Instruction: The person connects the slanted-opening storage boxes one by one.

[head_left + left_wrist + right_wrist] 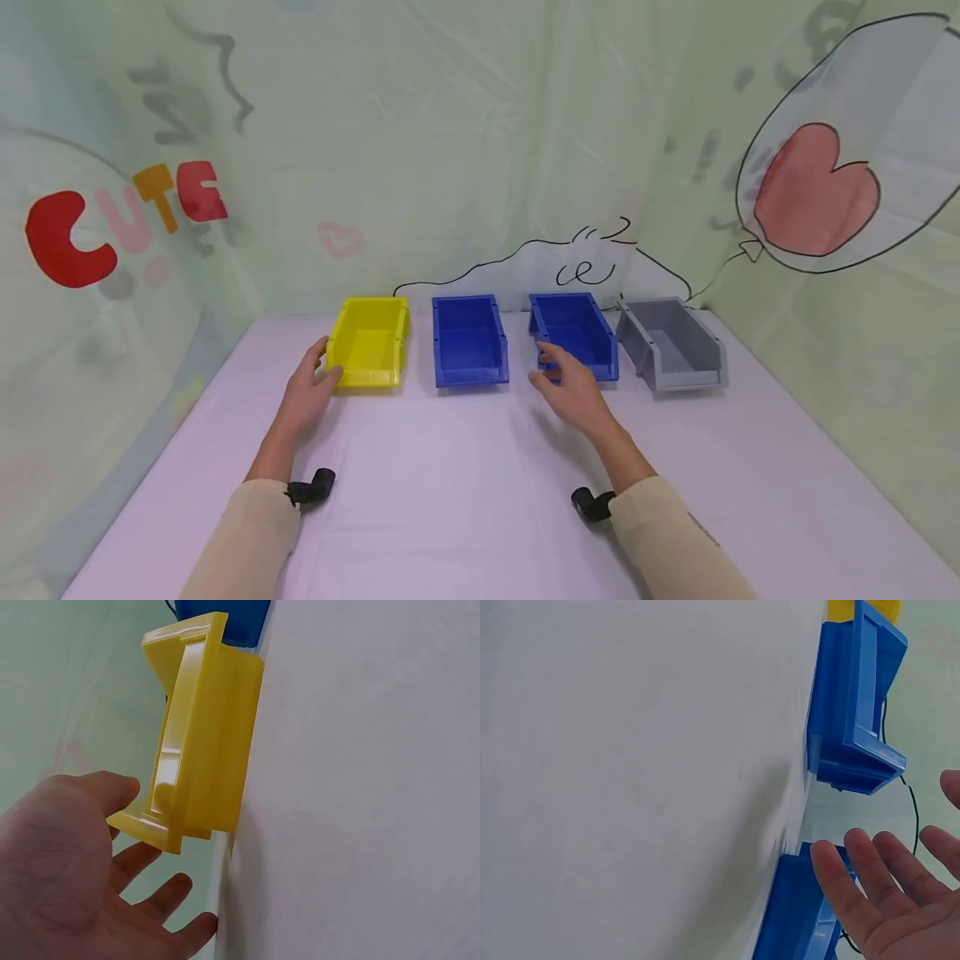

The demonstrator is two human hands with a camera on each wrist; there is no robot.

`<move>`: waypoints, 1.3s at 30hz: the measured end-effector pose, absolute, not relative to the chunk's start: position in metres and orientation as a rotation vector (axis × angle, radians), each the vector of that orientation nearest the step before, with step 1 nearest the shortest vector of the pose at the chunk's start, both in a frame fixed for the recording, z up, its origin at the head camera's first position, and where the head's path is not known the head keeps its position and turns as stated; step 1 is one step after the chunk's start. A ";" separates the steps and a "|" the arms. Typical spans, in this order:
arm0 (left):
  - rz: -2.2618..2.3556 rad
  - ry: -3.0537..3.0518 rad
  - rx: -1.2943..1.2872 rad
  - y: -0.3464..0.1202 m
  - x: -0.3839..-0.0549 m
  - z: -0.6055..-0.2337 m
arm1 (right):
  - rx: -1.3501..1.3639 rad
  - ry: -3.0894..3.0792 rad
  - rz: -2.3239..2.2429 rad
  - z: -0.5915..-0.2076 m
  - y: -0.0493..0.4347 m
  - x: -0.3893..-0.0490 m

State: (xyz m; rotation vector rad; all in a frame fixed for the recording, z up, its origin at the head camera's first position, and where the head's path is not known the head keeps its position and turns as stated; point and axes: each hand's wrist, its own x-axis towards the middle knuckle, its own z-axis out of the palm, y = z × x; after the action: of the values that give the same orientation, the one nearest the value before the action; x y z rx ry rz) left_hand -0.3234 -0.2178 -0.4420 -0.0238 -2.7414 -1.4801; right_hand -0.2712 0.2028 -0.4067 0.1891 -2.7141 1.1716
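A yellow bin [371, 342] stands at the left end of a row of open-fronted plastic bins. My left hand [307, 392] is at its left front corner, thumb over the rim and fingers along the outer side; the left wrist view shows the fingers spread around that corner of the yellow bin [214, 742]. My right hand [573, 392] hovers in front of the right-hand blue bin [573, 333], overlapping its left front part. In the right wrist view the right hand [900, 900] has loosely extended fingers and holds nothing. Another blue bin [470, 342] stands between the hands.
A grey bin [675, 346] stands at the right end of the row. The bins sit near the back of a table with a pale cloth [450, 500]. Printed fabric walls [465, 150] enclose the back and both sides.
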 end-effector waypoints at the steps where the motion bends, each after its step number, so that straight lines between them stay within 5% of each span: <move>1: -1.479 -2.742 -0.020 -0.216 -0.325 -0.443 | 0.195 -2.715 1.178 -0.407 0.202 -0.272; 39: -1.501 -2.741 -0.001 -0.214 -0.323 -0.442 | -0.082 -2.611 1.689 -0.412 0.155 -0.327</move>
State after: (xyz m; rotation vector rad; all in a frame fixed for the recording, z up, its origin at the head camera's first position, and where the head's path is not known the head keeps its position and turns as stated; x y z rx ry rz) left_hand -0.3235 -0.2141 -0.4425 -0.0013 -2.7411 -1.5011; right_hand -0.3273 0.1548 -0.4123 -0.0823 -2.6114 1.6888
